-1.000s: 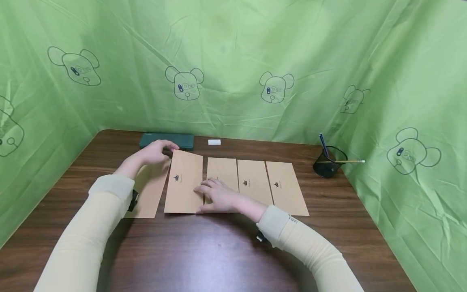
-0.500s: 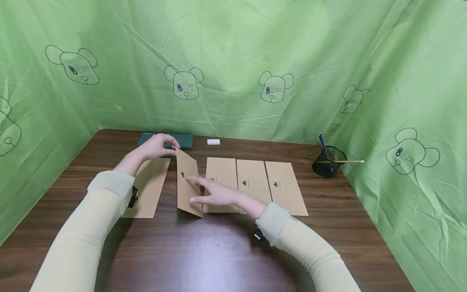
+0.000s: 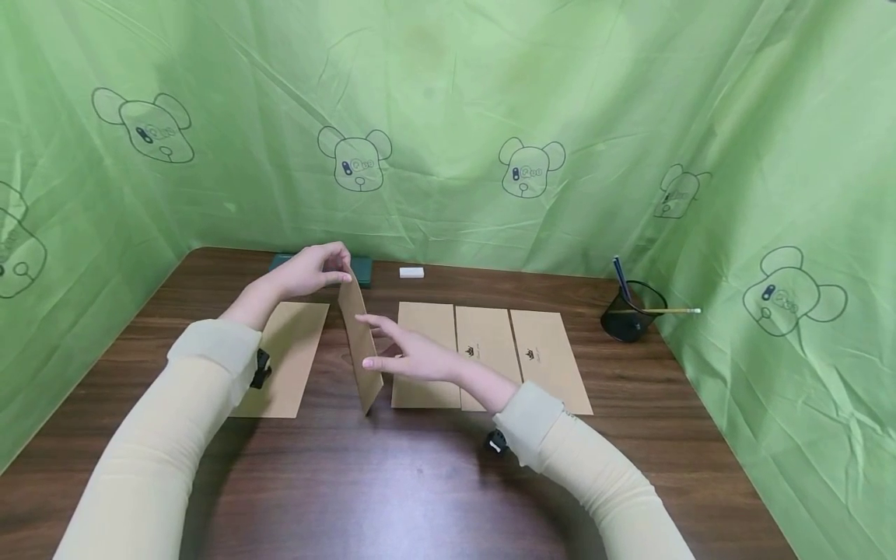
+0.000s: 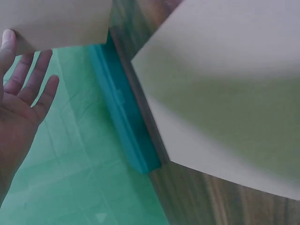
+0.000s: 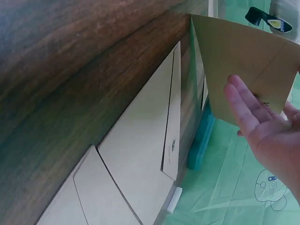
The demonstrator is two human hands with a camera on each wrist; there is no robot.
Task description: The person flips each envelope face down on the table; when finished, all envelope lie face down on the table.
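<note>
In the head view a thin brown kraft-paper card stands nearly on edge above the table. My left hand pinches its far top corner; in the left wrist view the thumb of that hand lies over the edge of the card. My right hand is beside the card's right side, fingers extended with the fingertips right at its face. Another card lies flat under the left forearm. To the right lie three more cards side by side, the last printed with a small crown.
Behind the cards, a dark green case lies partly hidden by the left hand. A white eraser is to its right. At the right stands a black mesh pen cup with a pencil jutting out. Green cloth surrounds the table.
The held card has swung from almost flat to nearly upright, its printed face turning from sight. My left hand has risen with its corner, and my right hand has lifted too.
</note>
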